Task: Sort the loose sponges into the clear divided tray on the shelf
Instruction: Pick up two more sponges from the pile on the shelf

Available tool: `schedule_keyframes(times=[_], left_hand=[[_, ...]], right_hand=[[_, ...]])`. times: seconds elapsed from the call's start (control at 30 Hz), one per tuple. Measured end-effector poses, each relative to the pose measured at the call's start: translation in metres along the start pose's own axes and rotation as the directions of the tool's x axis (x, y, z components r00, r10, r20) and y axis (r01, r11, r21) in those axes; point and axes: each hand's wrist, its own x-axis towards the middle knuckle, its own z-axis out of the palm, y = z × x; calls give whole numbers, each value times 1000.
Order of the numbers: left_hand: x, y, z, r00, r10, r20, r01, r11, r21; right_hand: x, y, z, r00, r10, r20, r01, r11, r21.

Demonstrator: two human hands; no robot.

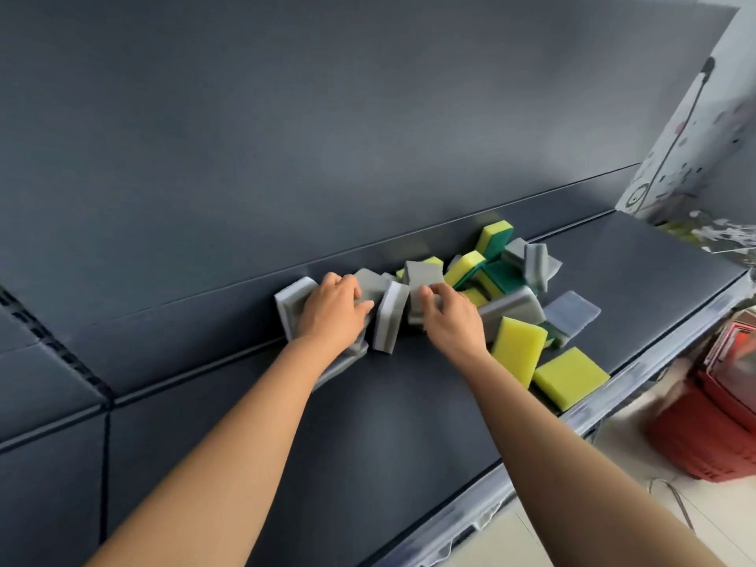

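A heap of loose sponges lies against the back of the dark shelf (409,423). Grey sponges stand on edge at the left (290,304), (390,317). My left hand (333,308) lies over them, its fingers curled on a grey sponge (370,286). My right hand (450,317) grips another grey sponge (421,280) in the middle of the heap. Yellow-and-green sponges (495,239) are piled behind it. Two yellow sponges (517,349), (570,378) lie near the front edge. A clear plastic piece (572,311) sits at the right of the heap; I cannot make out tray walls.
The shelf's dark back panel (368,137) rises right behind the heap. A clear rail (613,403) runs along the shelf's front edge. A red basket (703,435) stands on the floor at the lower right. Patterned packaging (675,137) stands at the far right end.
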Motion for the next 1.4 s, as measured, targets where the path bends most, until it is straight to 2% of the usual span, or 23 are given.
schedule_keyframes(times=[0.13, 0.23, 0.33, 0.4, 0.53, 0.67, 0.77, 0.97, 1.13, 1.23, 1.4], left_hand=[[0, 6, -7, 992, -96, 82, 102, 992, -74], [0, 4, -10, 979, -171, 112, 186, 972, -142], [-3, 0, -9, 969, -222, 110, 246, 913, -325], [-6, -1, -8, 970, -219, 105, 243, 876, -416], [-17, -7, -9, 964, -260, 54, 245, 792, -559], [-32, -8, -16, 942, -336, 4, 246, 681, -690], [-49, -13, -23, 936, -350, -41, 206, 638, -742], [-89, -35, -35, 927, -352, -128, 119, 601, -790], [-128, -56, -46, 906, -396, -148, 115, 567, -816], [-157, -71, -57, 875, -455, -165, 102, 507, -856], [-210, -106, -79, 855, -484, -187, 90, 494, -865]], right_hand=[[6, 8, 3, 997, 72, -25, -71, 995, 70], [13, 12, 5, 988, 134, 82, -152, 946, 285], [16, 13, 6, 974, 104, 202, -185, 878, 441], [17, 13, 7, 981, 42, 188, -126, 878, 461], [15, 10, -1, 998, -52, 29, 34, 896, 442], [11, 0, -7, 995, -94, -39, 102, 885, 454], [7, -9, -6, 972, -192, -133, 230, 882, 412], [-12, -34, 7, 892, -348, -290, 442, 809, 389], [-37, -63, 25, 839, -449, -307, 540, 754, 375], [-60, -87, 40, 840, -486, -243, 543, 731, 414], [-115, -125, 70, 825, -549, -137, 537, 683, 496]])
